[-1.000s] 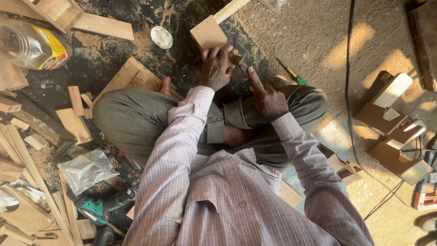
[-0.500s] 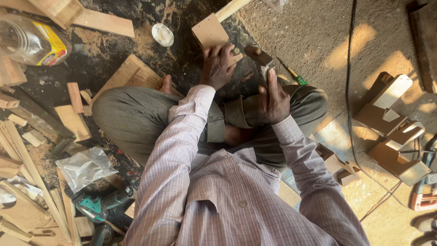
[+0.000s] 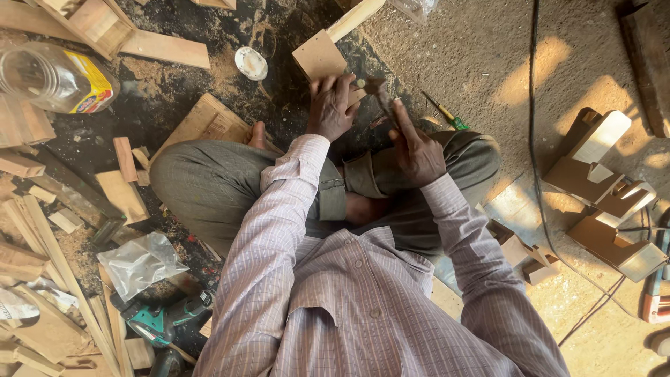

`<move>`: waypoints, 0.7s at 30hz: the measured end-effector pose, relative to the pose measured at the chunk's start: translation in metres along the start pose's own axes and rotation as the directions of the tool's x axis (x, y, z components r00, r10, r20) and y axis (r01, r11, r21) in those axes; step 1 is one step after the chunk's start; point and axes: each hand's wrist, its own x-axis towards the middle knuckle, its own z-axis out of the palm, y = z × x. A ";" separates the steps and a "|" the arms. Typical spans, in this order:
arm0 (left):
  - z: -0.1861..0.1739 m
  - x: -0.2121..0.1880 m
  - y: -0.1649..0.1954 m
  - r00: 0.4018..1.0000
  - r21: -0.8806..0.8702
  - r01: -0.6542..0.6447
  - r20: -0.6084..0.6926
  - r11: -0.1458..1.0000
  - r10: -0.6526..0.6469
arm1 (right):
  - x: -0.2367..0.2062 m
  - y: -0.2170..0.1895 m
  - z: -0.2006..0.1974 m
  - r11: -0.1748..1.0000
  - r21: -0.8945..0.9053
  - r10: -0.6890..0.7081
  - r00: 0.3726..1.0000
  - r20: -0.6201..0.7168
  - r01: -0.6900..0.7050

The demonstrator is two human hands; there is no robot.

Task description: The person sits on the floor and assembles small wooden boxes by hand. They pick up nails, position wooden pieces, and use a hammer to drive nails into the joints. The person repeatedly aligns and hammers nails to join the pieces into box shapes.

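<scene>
A clear plastic jar [image 3: 52, 77] with a yellow label lies on its side far out from the left hand [image 3: 331, 108], and a crumpled clear bag [image 3: 139, 264] sits well behind it. That hand presses flat on a pale, square wooden board [image 3: 319, 56] lying on the dusty floor [image 3: 488, 63] just ahead. The right hand [image 3: 417, 146] is closed round a dark hammer [image 3: 380, 94], its head beside the left fingertips. A green-handled screwdriver [image 3: 443, 113] lies just beyond the right hand.
</scene>
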 end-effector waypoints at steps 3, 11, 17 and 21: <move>-0.005 0.009 0.002 1.000 0.066 -0.003 0.032 0.998 0.001 | -0.011 0.008 -0.003 0.989 0.121 -0.054 0.962 -0.268 0.089; -0.015 0.013 0.009 1.000 0.167 0.013 -0.026 0.986 -0.009 | -0.047 0.021 -0.013 0.883 0.403 0.361 0.898 -0.252 -0.241; -0.054 0.023 0.003 0.849 -0.533 0.460 0.031 0.710 -0.527 | -0.031 0.016 -0.010 0.895 0.345 0.356 0.919 -0.167 -0.284; -0.064 0.029 0.004 0.776 -0.866 0.412 0.171 0.283 -0.606 | -0.030 0.013 -0.014 0.877 0.391 0.369 0.913 -0.173 -0.281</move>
